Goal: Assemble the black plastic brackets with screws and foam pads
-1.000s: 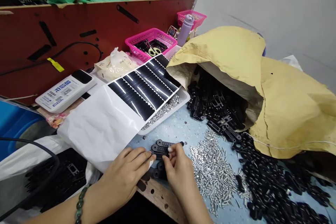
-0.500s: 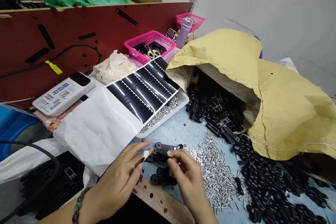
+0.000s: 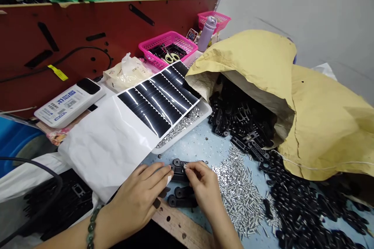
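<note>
My left hand (image 3: 143, 190) lies with its fingers stretched out, the fingertips against the left end of a black plastic part (image 3: 179, 174) on the table. A white wrap shows on one of its fingers. From the other side, my right hand (image 3: 204, 184) pinches thumb and fingers together over the part's right end. A small pale, shiny spot shows at those fingertips, too small to name. Nearer the table edge lies another black part (image 3: 182, 197), below both hands' fingers. To the right of my right hand spreads a heap of silver screws (image 3: 244, 190).
Loose black parts (image 3: 304, 206) pile up at right, below a yellow paper sack (image 3: 251, 52) full of similar pieces. A white tray (image 3: 187, 132) of small metal pieces sits partly under a sticker sheet (image 3: 157, 101). Behind are a pink basket (image 3: 152, 60) and a purple bottle (image 3: 207, 35).
My left hand has moved right and flattened, its fingertips now on the black part's end. My right hand has shifted slightly up and left, its fingertips over the part.
</note>
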{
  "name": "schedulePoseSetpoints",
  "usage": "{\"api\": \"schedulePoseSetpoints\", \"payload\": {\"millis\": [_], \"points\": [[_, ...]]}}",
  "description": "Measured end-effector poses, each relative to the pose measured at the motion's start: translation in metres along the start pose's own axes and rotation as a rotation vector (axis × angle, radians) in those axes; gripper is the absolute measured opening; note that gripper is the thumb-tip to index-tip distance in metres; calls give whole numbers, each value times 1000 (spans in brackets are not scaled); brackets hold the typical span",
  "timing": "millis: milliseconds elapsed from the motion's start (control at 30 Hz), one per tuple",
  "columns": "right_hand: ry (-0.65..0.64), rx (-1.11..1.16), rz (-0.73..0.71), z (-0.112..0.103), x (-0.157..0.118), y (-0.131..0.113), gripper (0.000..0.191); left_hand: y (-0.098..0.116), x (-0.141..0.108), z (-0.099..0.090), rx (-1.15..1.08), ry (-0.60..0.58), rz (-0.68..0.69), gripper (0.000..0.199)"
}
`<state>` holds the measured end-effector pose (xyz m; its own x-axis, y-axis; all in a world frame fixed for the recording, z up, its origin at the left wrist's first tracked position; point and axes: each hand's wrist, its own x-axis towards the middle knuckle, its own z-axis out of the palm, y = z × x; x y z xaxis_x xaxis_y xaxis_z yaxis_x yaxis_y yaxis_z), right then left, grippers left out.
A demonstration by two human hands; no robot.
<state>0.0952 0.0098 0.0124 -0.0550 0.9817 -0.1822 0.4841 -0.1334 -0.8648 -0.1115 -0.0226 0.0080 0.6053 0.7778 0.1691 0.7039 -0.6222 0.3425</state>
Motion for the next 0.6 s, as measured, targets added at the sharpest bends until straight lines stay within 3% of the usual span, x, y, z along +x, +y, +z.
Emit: {"api": "schedulePoseSetpoints", "payload": {"millis": [133, 233, 333, 400, 500, 600], "points": [[18, -151, -1, 2, 2, 1, 7, 4, 8, -1, -22, 61, -11, 54], [67, -346, -43, 0, 2, 1, 16, 4, 14, -7, -63, 36, -40, 46], [145, -490, -205, -3, -1, -6, 25, 3, 17, -13, -158, -3, -91, 46], [89, -419, -376, -5, -6, -15, 32, 3, 16, -15, -237, -10, -103, 49], [-135, -240, -574, -4, -17, -29, 26, 5, 17, -14, -370, -1, -120, 53], [-165, -108, -563, -7, -24, -31, 21, 9, 20, -10, -555, 33, -264, 50]]}}
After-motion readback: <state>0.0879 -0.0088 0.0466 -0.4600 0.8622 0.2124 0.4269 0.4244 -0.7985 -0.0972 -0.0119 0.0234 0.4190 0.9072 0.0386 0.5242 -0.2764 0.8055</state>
